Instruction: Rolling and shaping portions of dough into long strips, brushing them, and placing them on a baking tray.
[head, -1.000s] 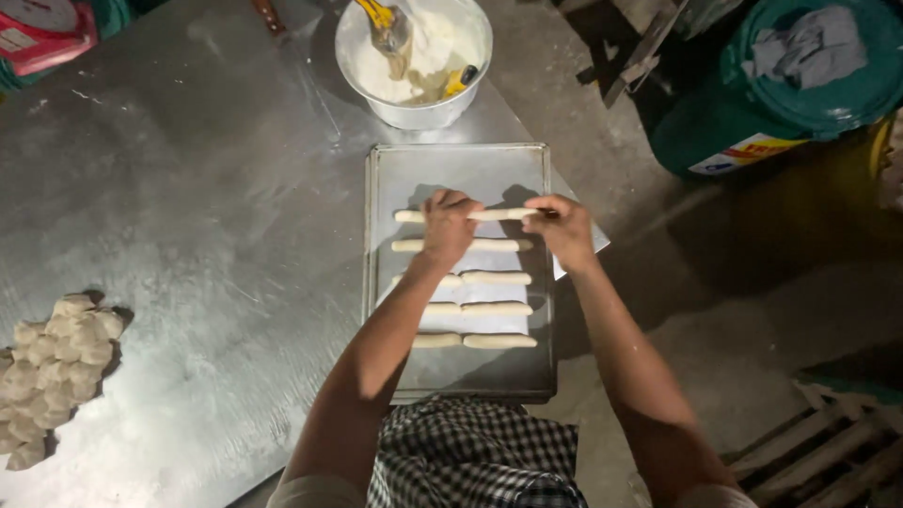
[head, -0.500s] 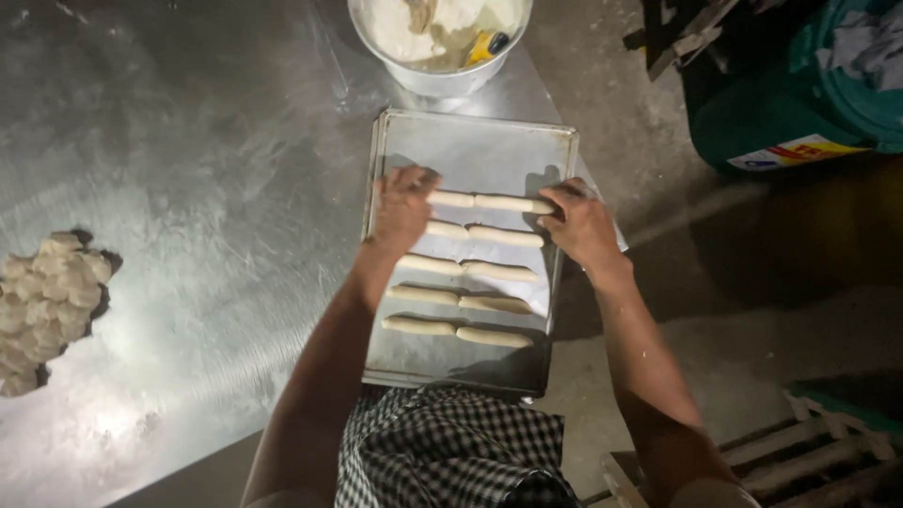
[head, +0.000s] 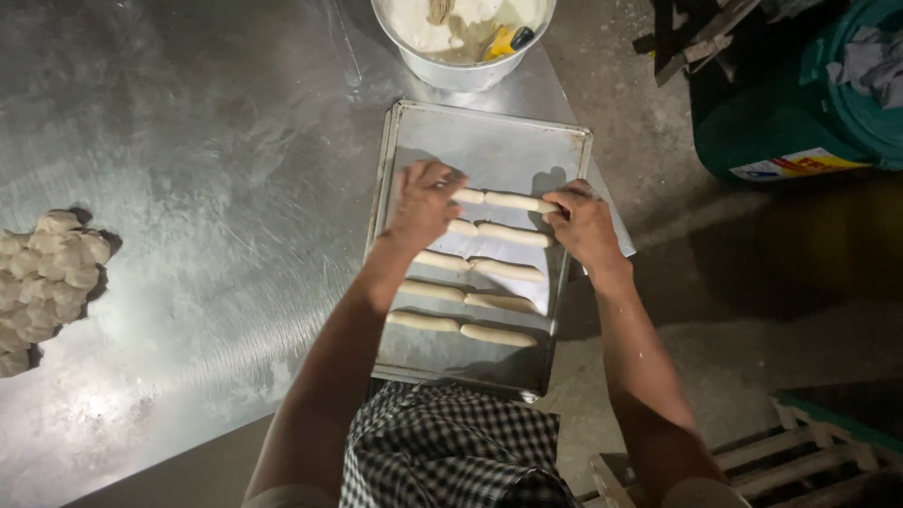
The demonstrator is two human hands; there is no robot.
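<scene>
On the tray, the top dough stick lies left-to-right; left hand and right hand each pinch one end.

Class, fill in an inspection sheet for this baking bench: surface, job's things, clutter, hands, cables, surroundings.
Surface: steel table, scuffed, floury.
Job's things: tray at the table edge, dough sticks in paired rows on it.
Clutter: dough pile at far left; bowl beyond the tray, utensils inside.
Hands: left hand and right hand at the ends of the top row; grip cannot be told.
Cables: nothing seen.
Surroundings: green bin, wooden pallet, concrete floor.
</scene>
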